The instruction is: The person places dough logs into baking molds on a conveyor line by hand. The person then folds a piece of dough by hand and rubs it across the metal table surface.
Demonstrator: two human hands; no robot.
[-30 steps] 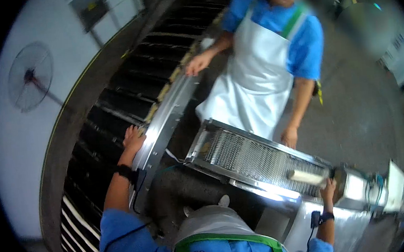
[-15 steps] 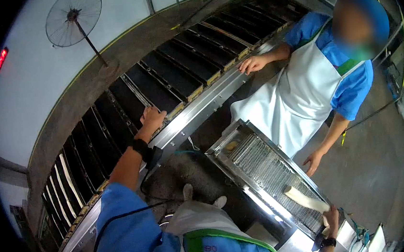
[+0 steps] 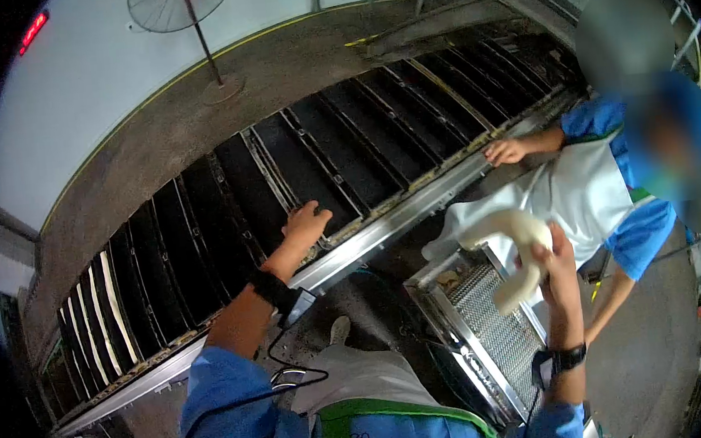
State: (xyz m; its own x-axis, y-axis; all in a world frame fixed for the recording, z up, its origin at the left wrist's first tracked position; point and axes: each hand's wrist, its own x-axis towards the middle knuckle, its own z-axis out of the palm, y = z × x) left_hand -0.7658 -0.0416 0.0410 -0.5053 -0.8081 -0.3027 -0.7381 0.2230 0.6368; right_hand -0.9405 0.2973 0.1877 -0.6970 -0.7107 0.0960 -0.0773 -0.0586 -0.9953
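My right hand (image 3: 556, 263) grips a thick, pale dough piece (image 3: 525, 233) that bends in a curve above the small metal mesh conveyor (image 3: 492, 315). Both ends of the piece hang down toward the left. My left hand (image 3: 307, 224) rests at the near edge of a long conveyor (image 3: 360, 135) with black slats, its fingers bent over a slat; nothing can be made out in it.
A co-worker in a white apron (image 3: 574, 199) stands at the right, one hand (image 3: 507, 152) on the long conveyor's metal rail (image 3: 385, 231). Long pale strips (image 3: 114, 302) lie on the far left slats. A fan (image 3: 199, 32) stands behind.
My right hand has lifted the dough piece off the mesh conveyor, and the piece now bends. My left hand stays at the long conveyor's edge. The view has shifted.
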